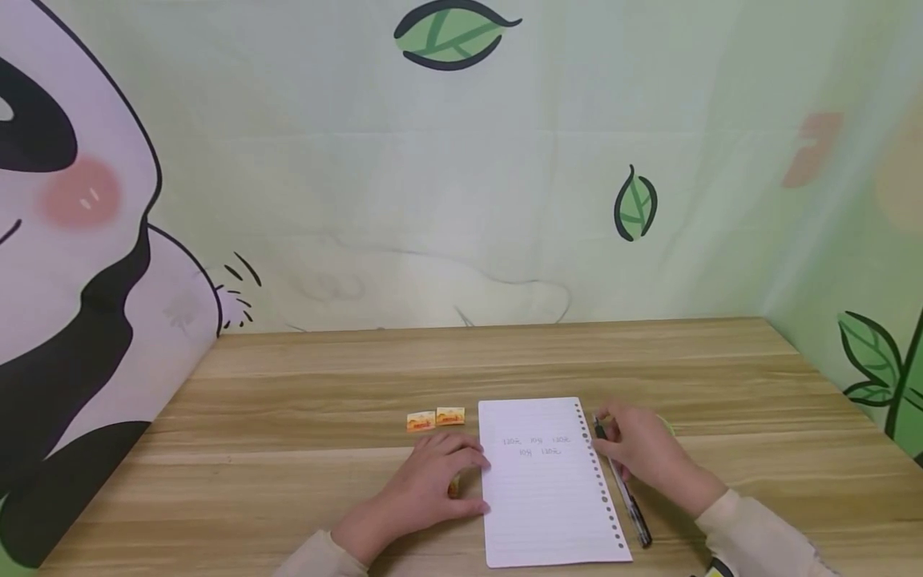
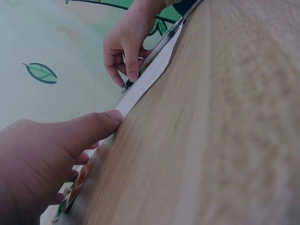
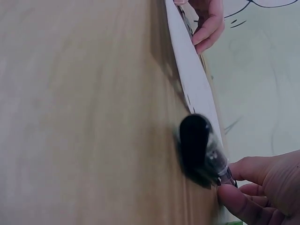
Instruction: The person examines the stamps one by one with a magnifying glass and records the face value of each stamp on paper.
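Observation:
A lined sheet of loose-leaf paper (image 1: 541,509) lies on the table, its punched holes along the right edge and two short handwritten lines near its top. My left hand (image 1: 440,481) rests at its left edge, thumb and fingertips touching it; in the left wrist view the thumb (image 2: 96,125) lies straight against the edge. Beside the hole edge, my right hand (image 1: 645,449) pinches a pen (image 1: 629,497) with a clear barrel and black ends. The pen's black end (image 3: 194,145) looms near the camera in the right wrist view.
Two small orange-and-white printed cards (image 1: 436,419) lie beyond my left hand. Another orange piece (image 1: 453,486) shows partly under that hand. A green curved edge (image 1: 667,426) peeks out behind my right hand. The wood table (image 1: 346,377) meets a printed cloth backdrop (image 1: 346,184).

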{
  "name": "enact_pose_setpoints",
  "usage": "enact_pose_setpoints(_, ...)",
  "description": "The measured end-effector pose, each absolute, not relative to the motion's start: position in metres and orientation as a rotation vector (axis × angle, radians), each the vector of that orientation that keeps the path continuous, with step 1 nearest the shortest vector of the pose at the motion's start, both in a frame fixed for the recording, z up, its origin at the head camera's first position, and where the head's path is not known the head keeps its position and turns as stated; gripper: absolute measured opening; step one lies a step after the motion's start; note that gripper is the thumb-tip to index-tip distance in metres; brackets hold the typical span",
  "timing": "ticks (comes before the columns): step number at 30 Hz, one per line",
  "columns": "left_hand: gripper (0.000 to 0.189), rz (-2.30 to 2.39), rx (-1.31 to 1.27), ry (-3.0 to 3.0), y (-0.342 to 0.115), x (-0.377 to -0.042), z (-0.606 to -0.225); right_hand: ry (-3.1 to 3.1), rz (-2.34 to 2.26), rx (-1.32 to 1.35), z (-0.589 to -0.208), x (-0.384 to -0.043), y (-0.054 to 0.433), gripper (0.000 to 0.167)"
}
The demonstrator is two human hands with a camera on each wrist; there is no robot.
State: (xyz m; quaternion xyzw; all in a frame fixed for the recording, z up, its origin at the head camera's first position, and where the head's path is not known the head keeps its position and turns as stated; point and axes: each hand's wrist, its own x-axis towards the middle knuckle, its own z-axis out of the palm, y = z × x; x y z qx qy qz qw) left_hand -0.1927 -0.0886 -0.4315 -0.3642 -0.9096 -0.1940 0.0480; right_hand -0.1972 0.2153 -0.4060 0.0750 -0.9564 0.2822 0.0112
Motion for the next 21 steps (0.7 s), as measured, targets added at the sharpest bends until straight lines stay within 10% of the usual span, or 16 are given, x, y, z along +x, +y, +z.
enact_pose_setpoints(21, 0.036, -0.526, -1.162, -2.733, -0.094, -0.198, -0.432, -2.901, 0.762, 0.301, -0.396, -0.202, 0.22, 0.036)
